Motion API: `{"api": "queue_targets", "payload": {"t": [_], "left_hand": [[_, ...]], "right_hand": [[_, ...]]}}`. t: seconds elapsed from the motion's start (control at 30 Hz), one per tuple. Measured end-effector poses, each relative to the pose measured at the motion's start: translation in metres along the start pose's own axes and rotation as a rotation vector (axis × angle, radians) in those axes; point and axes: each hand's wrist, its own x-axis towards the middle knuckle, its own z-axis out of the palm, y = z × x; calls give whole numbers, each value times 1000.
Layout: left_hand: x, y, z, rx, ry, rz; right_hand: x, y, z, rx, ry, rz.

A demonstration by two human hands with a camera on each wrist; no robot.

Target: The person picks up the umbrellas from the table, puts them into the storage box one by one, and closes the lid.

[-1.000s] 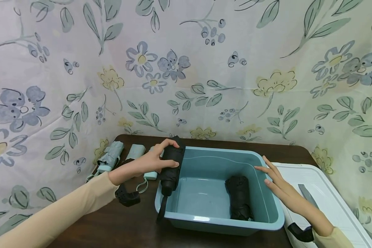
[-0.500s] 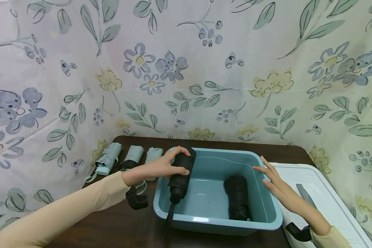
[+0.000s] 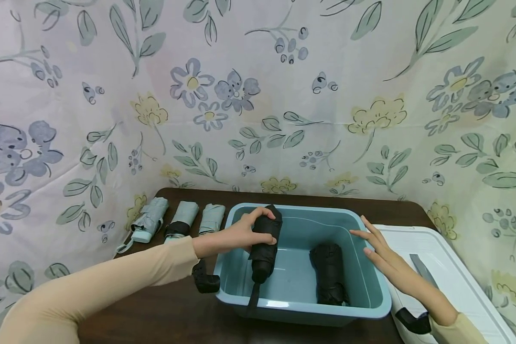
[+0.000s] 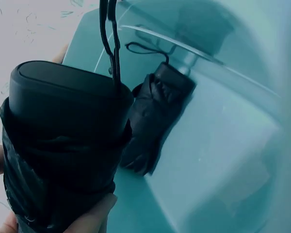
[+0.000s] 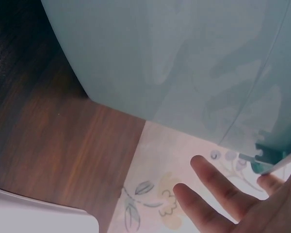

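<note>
My left hand (image 3: 242, 234) grips a black folded umbrella (image 3: 265, 253) over the left part of the blue plastic bin (image 3: 309, 210). Its handle end tilts toward me, and the wrist strap hangs down across the front rim. The left wrist view shows the flat black handle end (image 4: 68, 107) close up, with fingers and thumb round the fabric. A second black folded umbrella (image 3: 328, 274) lies inside the bin on the right. My right hand (image 3: 391, 263) is at the bin's right rim, its fingers extended. In the right wrist view these fingers (image 5: 223, 189) are spread beside the bin's outer wall (image 5: 155, 63).
Three pale blue folded umbrellas lie at the table's back left: one (image 3: 149, 220) farthest left, one with a dark band (image 3: 183, 217), and one (image 3: 212, 217) beside the bin. A white lid (image 3: 402, 236) lies right of the bin. A floral curtain (image 3: 284, 95) hangs behind the dark table (image 3: 163, 310).
My left hand has carried the black umbrella rightward and somewhat lower, from the bin's left rim to over its inside. The right hand has stayed at the right rim.
</note>
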Motion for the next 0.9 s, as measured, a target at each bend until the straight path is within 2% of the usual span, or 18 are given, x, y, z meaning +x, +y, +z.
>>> {"api": "queue_targets", "payload": {"t": [0.3, 0.5, 0.9], "left_hand": [[12, 1, 7, -7, -44, -46], [21, 4, 11, -8, -60, -48], [33, 4, 33, -14, -36, -96]], "right_hand": [[1, -2, -1, -7, -2, -14], [2, -3, -3, -16, -5, -10], [1, 2, -2, -18, -12, 8]]}}
